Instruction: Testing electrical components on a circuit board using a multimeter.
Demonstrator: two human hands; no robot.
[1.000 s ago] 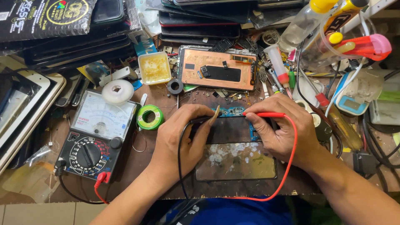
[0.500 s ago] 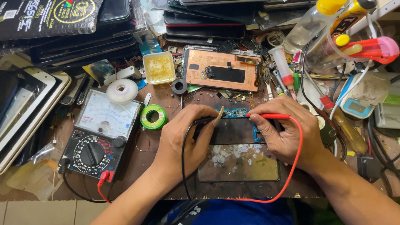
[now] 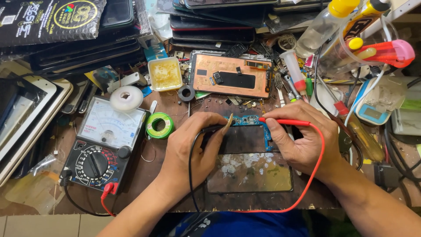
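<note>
Head view: left hand (image 3: 193, 149) pinches black probe (image 3: 215, 128), right hand (image 3: 302, 140) red probe (image 3: 285, 122), over circuit board (image 3: 245, 119).

Phone-repair workshop | analogue multimeter (image 3: 103, 147) lower left | opened phone (image 3: 230, 75) top centre | stacked screens (image 3: 83, 48) upper left | solder spool (image 3: 159, 125) centre-left

Worn brown wooden workbench (image 3: 144, 175), scratched, crowded with clutter. Pale tiled floor (image 3: 30, 224) showing below bench edge, bottom left. Even overhead light, soft shadows.
</note>
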